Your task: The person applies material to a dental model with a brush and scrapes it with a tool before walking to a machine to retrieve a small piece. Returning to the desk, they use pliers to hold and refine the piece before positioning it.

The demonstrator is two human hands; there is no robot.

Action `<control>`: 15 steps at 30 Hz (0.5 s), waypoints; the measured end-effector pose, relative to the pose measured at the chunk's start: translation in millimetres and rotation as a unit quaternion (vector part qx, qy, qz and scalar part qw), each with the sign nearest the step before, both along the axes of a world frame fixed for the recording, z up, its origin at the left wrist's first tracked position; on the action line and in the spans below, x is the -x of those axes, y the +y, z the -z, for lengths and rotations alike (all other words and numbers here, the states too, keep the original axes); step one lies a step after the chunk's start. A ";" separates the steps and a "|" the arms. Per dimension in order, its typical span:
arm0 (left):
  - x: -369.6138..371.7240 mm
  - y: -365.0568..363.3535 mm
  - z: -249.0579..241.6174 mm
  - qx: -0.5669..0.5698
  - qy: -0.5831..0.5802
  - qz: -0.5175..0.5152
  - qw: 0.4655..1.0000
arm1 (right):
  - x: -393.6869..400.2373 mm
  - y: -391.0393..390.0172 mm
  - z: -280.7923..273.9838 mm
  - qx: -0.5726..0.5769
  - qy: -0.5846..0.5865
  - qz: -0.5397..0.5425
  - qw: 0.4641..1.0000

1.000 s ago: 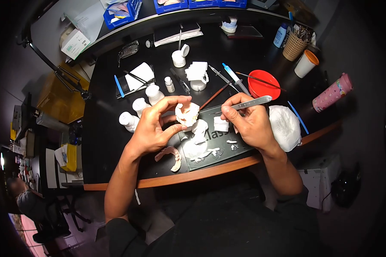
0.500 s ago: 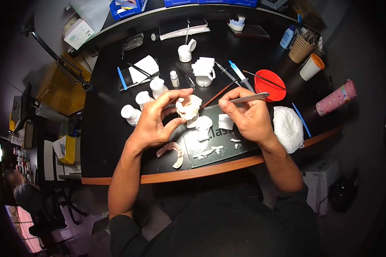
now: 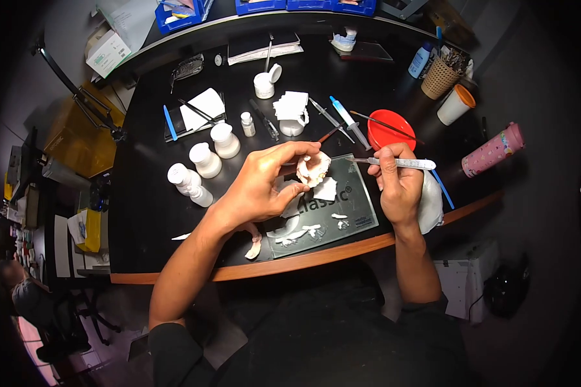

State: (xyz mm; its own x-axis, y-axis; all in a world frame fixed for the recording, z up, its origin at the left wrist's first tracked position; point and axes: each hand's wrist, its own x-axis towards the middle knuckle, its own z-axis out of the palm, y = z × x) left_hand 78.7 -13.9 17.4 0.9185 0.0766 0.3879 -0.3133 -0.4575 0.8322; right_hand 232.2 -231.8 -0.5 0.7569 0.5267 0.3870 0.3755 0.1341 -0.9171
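Observation:
My left hand [image 3: 265, 180] pinches a cream-white dental model [image 3: 312, 170] between thumb and fingers, held above a dark glass slab [image 3: 358, 216]. My right hand [image 3: 400, 193] grips the flat metal handle of a scalpel [image 3: 414, 164], its thin end pointing left toward the model, apart from it. Square white paper [image 3: 325, 189] and several white shavings [image 3: 313, 230] lie on the slab. Partly behind my left forearm is a pinkish curved dental piece [image 3: 254, 247]. A crumpled white cloth or tissue [image 3: 430, 206] lies partly behind my right hand.
White bottles [image 3: 204, 161] stand left of my hands. Beyond are an open white jar [image 3: 264, 85], a blue syringe [image 3: 348, 119] and a red bowl [image 3: 391, 131]. A pink tumbler [image 3: 494, 149] stands right. Another person [image 3: 29, 293] sits far left.
My left hand and the model have moved right and turned a little. My right hand has shifted right and down, turning the scalpel so its handle points right. The view has shifted.

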 end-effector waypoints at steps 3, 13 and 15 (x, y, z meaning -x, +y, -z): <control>-10.6 -1.5 -1.9 -0.007 0.024 0.028 0.999 | -0.8 3.6 -0.5 -0.026 -0.006 -0.045 0.999; -19.3 -4.4 7.8 -0.001 0.007 0.040 0.999 | -15.3 5.6 -4.0 0.002 -0.036 -0.150 0.988; -19.8 -5.1 8.5 -0.012 -0.002 0.036 0.999 | -14.7 8.7 -6.5 0.035 -0.080 -0.147 0.985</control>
State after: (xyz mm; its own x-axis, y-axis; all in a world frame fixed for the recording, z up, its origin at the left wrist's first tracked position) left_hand 98.5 -19.0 8.9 0.9199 0.0014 0.3922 -0.3491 -0.4526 0.8205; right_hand 246.9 -223.1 6.0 0.4992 0.7440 0.4441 0.4710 0.1972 -0.8598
